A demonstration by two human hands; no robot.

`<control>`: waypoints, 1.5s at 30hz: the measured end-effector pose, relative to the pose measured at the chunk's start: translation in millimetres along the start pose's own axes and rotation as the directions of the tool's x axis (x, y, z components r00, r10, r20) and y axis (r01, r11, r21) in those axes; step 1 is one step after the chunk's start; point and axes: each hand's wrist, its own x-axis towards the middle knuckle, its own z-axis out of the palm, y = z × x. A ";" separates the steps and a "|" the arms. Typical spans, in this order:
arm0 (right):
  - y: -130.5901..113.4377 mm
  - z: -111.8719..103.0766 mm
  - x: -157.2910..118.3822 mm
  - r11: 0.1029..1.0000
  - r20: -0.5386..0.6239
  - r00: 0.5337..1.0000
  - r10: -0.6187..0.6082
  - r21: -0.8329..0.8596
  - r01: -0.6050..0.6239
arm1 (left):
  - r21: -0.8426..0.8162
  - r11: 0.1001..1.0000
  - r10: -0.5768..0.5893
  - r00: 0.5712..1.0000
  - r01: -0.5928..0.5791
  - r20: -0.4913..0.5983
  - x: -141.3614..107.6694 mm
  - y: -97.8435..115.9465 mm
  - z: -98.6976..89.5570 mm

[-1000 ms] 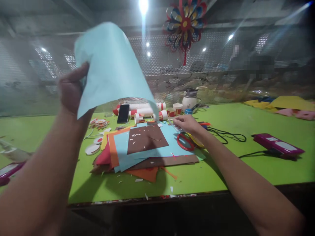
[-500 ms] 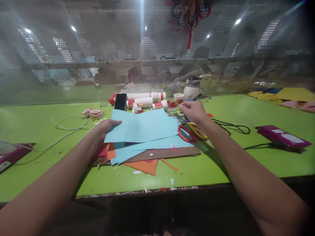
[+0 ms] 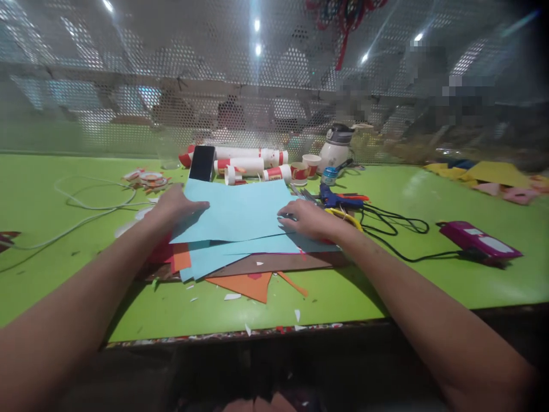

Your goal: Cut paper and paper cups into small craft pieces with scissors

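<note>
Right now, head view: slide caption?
Left hand and right hand at a blue sheet over stacked paper on a green table.

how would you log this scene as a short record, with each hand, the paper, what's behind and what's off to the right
left grip: holds the left edge of the top light blue sheet, thumb above
right grip: at the sheet's right edge, fingers curled; firmness of contact unclear
showing beneath: more light blue paper, brown sheet, orange piece
behind: phone, white bottle
right side: blue corded tool, purple device
surface: green table, white scraps towards the front
</note>
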 end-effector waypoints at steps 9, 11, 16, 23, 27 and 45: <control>-1.6 -21.3 -9.0 0.995 -0.036 0.999 0.014 0.097 -0.010 | 0.437 0.677 0.595 0.790 -0.592 0.150 -25.0 17.6 35.5; -6.0 -30.2 -14.8 0.993 -0.048 0.999 0.013 0.120 -0.007 | 0.381 0.607 0.624 0.715 -0.698 0.316 -26.2 21.0 49.8; -27.3 -49.6 -34.7 0.975 0.117 0.983 -0.138 0.188 0.115 | 0.383 0.545 0.631 0.666 -0.746 0.399 -30.4 19.6 57.3; -64.9 -51.7 -54.2 0.973 0.396 0.900 -0.185 -0.053 0.224 | 0.389 0.529 0.645 0.655 -0.754 0.394 -32.3 15.9 54.3; -78.5 -42.5 -61.7 0.942 0.424 0.889 -0.172 -0.193 0.274 | 0.368 0.554 0.653 0.664 -0.747 0.365 -36.2 20.5 49.7; -51.7 -56.7 -59.7 0.969 0.485 0.840 -0.244 0.093 0.228 | 0.161 0.607 0.581 0.573 -0.778 0.578 -58.5 36.2 23.7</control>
